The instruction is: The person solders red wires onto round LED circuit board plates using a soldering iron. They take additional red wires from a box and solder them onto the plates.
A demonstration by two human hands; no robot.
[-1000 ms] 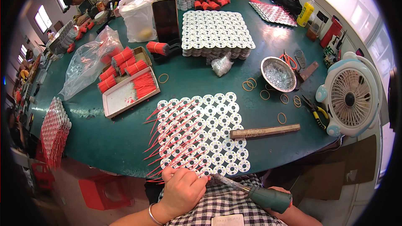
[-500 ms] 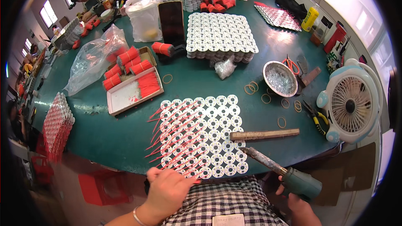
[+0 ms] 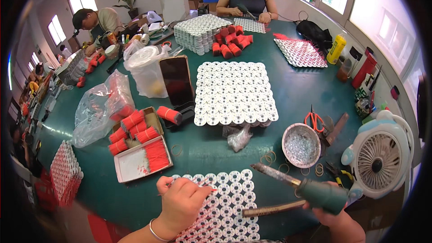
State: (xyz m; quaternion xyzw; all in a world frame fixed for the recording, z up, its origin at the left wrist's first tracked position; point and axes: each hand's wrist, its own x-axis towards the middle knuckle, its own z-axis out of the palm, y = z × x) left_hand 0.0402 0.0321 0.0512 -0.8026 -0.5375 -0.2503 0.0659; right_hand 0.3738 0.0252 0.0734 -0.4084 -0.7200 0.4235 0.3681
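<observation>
My left hand (image 3: 185,204) is closed in a pinch over the far left part of a panel of white ring-shaped circuit boards (image 3: 236,200). Bits of thin red wire (image 3: 212,190) stick out at its fingertips. More red wires lie across the panel's left side, partly hidden by the hand. My right hand (image 3: 330,213) grips a soldering gun (image 3: 321,195) with a dark green body. The gun's crusted metal barrel points left, with its tip above the panel's far right corner. Beneath it, a wooden bar (image 3: 270,209) rests across the panel's right edge.
Ahead stand a stack of white panels (image 3: 234,92), a phone (image 3: 176,81) and a box of red wire bundles (image 3: 143,157). To the right are a metal bowl (image 3: 301,146), orange-handled scissors (image 3: 315,121), pliers (image 3: 344,175) and a fan (image 3: 377,153). Two people work farther off.
The view has tipped up, so the table sits lower in the picture. My left hand has moved from the panel's near edge to its far part; my right hand has raised the gun forward.
</observation>
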